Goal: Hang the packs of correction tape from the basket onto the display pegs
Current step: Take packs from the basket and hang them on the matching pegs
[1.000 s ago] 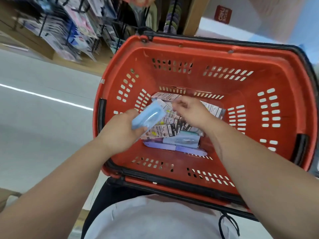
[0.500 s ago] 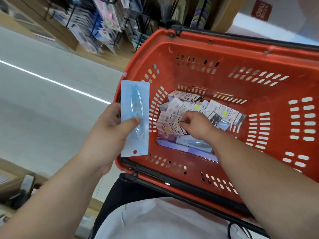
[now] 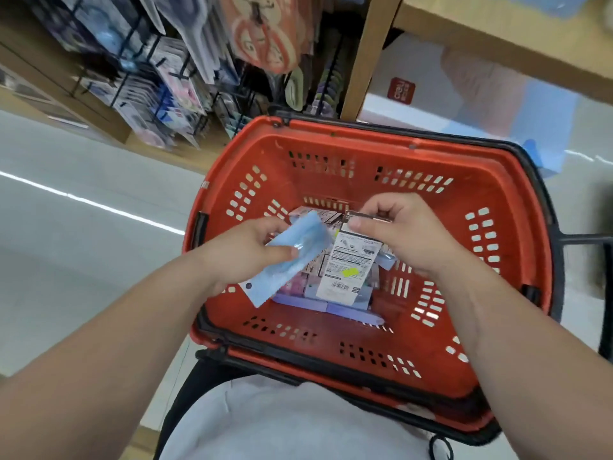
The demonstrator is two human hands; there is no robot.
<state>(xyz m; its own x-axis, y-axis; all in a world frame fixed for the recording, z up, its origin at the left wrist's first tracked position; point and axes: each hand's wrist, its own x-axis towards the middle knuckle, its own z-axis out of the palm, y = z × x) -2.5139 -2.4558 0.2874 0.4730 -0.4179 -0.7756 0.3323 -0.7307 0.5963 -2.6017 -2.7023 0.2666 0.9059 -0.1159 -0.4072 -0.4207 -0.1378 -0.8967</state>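
A: Looking for the packs. Where?

B: Two lifted up over the middle of the basket [image 3: 517,194]. More lying in a pile [image 3: 345,307] on the basket floor.

A: Held by which hand?

B: Pinched in the left hand [image 3: 238,257]: the blue pack [image 3: 288,260], thumb on top, fingers curled under. Pinched in the right hand [image 3: 401,234]: the white pack [image 3: 348,273], thumb and fingers closed tight on its far end.

A: Lying which way?

B: Blue pack slanted. Far end over the basket's middle, near end with the little hole [image 3: 248,286] poking out over the basket's left side. White pack hanging long-ways, far to near, printed back up.

A: And the pegs [image 3: 151,58]?

B: Past the basket's far left corner, well apart from both hands. Closer to the left hand, most likely.

A: So what next?

B: Probably need to turn the blue pack round first, hole end toward the pegs. Pointing the wrong way right now. No hole to see on the white pack, maybe hidden under the fingers. Cannot tell.
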